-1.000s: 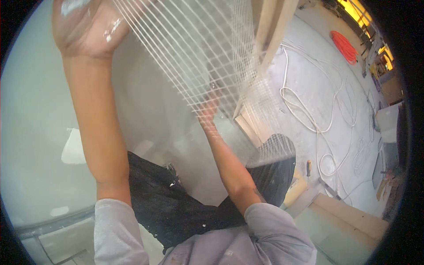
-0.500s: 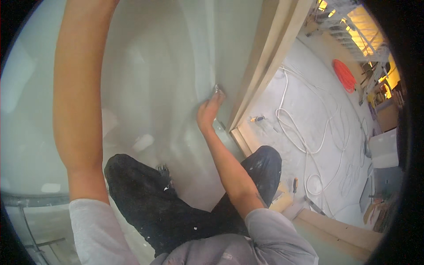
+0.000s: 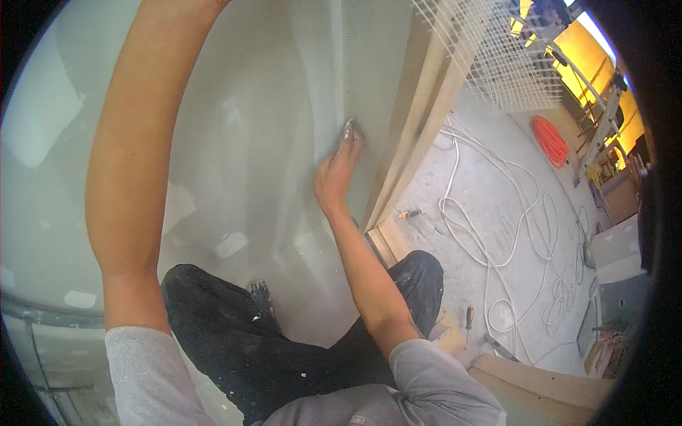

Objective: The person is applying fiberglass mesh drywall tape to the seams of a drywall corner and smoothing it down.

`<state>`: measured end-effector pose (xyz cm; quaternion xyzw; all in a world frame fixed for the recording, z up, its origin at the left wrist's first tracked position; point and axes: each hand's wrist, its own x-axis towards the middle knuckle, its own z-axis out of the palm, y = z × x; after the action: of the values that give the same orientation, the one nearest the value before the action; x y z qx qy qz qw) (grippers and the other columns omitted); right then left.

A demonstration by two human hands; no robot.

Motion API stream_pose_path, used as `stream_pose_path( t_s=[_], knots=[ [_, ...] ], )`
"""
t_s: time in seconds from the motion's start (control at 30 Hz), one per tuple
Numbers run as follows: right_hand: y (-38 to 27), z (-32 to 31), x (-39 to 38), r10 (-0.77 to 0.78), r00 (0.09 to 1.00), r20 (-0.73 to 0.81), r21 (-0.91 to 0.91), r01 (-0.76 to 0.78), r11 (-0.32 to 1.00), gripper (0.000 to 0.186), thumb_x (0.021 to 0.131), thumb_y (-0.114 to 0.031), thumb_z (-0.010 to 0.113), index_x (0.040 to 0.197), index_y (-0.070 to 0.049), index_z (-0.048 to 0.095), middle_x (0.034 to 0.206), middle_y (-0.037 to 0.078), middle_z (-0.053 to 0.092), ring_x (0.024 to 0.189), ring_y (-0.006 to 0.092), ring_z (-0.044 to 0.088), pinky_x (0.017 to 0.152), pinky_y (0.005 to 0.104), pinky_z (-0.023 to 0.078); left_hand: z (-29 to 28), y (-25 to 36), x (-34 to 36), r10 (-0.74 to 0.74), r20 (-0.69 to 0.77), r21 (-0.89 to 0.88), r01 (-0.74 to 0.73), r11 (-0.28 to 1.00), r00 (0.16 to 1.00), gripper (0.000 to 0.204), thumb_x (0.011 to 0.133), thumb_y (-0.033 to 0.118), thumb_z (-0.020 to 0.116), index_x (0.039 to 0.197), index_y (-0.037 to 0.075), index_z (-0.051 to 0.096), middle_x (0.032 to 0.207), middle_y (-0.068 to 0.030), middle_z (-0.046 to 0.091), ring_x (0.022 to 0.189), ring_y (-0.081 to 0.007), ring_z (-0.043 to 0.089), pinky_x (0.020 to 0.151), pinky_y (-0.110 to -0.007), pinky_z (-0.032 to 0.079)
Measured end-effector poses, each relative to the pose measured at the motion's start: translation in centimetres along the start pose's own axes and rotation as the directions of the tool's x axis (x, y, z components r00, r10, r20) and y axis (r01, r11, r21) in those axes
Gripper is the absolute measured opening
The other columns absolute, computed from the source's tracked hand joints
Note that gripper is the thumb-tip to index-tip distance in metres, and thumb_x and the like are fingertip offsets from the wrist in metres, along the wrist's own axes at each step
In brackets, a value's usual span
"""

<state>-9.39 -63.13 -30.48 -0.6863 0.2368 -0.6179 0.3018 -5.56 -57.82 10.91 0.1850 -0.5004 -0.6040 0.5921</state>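
Observation:
My left arm stretches up the left side; only the edge of my left hand (image 3: pixel 212 6) shows at the top, its fingers out of frame. My right hand (image 3: pixel 339 167) is against the grey-green wall (image 3: pixel 241 128) beside a narrow perforated strip (image 3: pixel 349 50) running down the corner. Its white-smeared fingertips are pressed together at the wall; anything in them is too small to make out. A wooden frame (image 3: pixel 412 121) stands just right of that hand. White mesh (image 3: pixel 501 57) hangs at the top right, in front of the frame and the room beyond.
My bent knees are below, beside wooden boards (image 3: pixel 540 383). On the dusty floor to the right lie white cables (image 3: pixel 483 248), an orange coil (image 3: pixel 550 142) and screwdrivers (image 3: pixel 469 317). A metal ladder (image 3: pixel 597 135), yellow sheeting and assorted boxes stand at the far right.
The mesh spread over the centre a second ago, was gone from there half a second ago, and now shows top right. My left hand has risen mostly out of view; my right hand sits slightly higher.

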Motion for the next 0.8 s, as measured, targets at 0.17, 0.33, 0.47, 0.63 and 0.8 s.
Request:
stream_pose_path(
  t_s=[0.17, 0.33, 0.47, 0.63, 0.8],
  knots=[
    [-0.7, -0.1, 0.0, -0.036, 0.999, -0.021, -0.063, 0.034, 0.997, 0.056, 0.092, 0.013, 0.041, 0.148, 0.012, 0.037, 0.148, 0.032, 0.041, 0.141, 0.0469, 0.037, 0.12, 0.0506, 0.03, 0.0, 0.1, 0.3, -0.009, 0.018, 0.01, 0.009, 1.0, 1.0, 0.059, 0.106, 0.044, 0.047, 0.129, -0.01, 0.052, 0.135, -0.0287, 0.053, 0.134, -0.0395, 0.049, 0.119, -0.056, 0.036],
    [-4.2, -0.9, 3.1, -0.135, 0.991, 0.019, 0.005, 0.135, 0.991, 0.061, 0.088, 0.016, 0.042, 0.148, 0.013, 0.035, 0.153, 0.033, 0.036, 0.144, 0.0467, 0.035, 0.122, 0.0513, 0.026, -0.1, 0.6, 0.4, -0.014, 0.021, 0.02, 0.014, 1.0, 1.0, 0.058, 0.106, 0.043, 0.047, 0.128, -0.01, 0.052, 0.133, -0.0279, 0.056, 0.132, -0.0393, 0.052, 0.118, -0.056, 0.038],
    [-4.5, -0.5, 5.5, -0.192, 0.981, 0.011, -0.009, 0.192, 0.981, 0.06, 0.088, 0.017, 0.04, 0.148, 0.014, 0.034, 0.153, 0.033, 0.036, 0.144, 0.0465, 0.035, 0.122, 0.0502, 0.027, -0.2, 0.4, 0.3, 0.004, 0.014, 0.058, -0.005, 0.998, 1.0, 0.053, 0.104, 0.04, 0.053, 0.124, -0.009, 0.054, 0.117, -0.0244, 0.064, 0.116, -0.038, 0.062, 0.11, -0.054, 0.047],
    [-4.7, -1.2, 6.1, -0.141, 0.99, -0.022, 0.085, 0.142, 0.986, 0.059, 0.088, 0.016, 0.039, 0.147, 0.015, 0.034, 0.152, 0.032, 0.039, 0.143, 0.0456, 0.037, 0.122, 0.0493, 0.028, -0.4, 0.5, 0.3, 0.022, 0.009, 0.041, -0.023, 0.999, 1.0, 0.051, 0.104, 0.039, 0.055, 0.122, -0.009, 0.055, 0.115, -0.0229, 0.063, 0.115, -0.0366, 0.062, 0.11, -0.054, 0.047],
    [-4.9, -1.5, 6.7, -0.198, 0.98, -0.028, 0.055, 0.2, 0.978, 0.057, 0.088, 0.015, 0.04, 0.146, 0.014, 0.037, 0.149, 0.031, 0.043, 0.142, 0.0441, 0.04, 0.122, 0.0488, 0.029, -0.5, 0.3, 0.2, 0.026, 0.021, 0.026, -0.026, 0.999, 0.999, 0.049, 0.103, 0.036, 0.057, 0.122, -0.009, 0.055, 0.115, -0.0221, 0.063, 0.114, -0.0361, 0.062, 0.11, -0.055, 0.047]
  ],
)
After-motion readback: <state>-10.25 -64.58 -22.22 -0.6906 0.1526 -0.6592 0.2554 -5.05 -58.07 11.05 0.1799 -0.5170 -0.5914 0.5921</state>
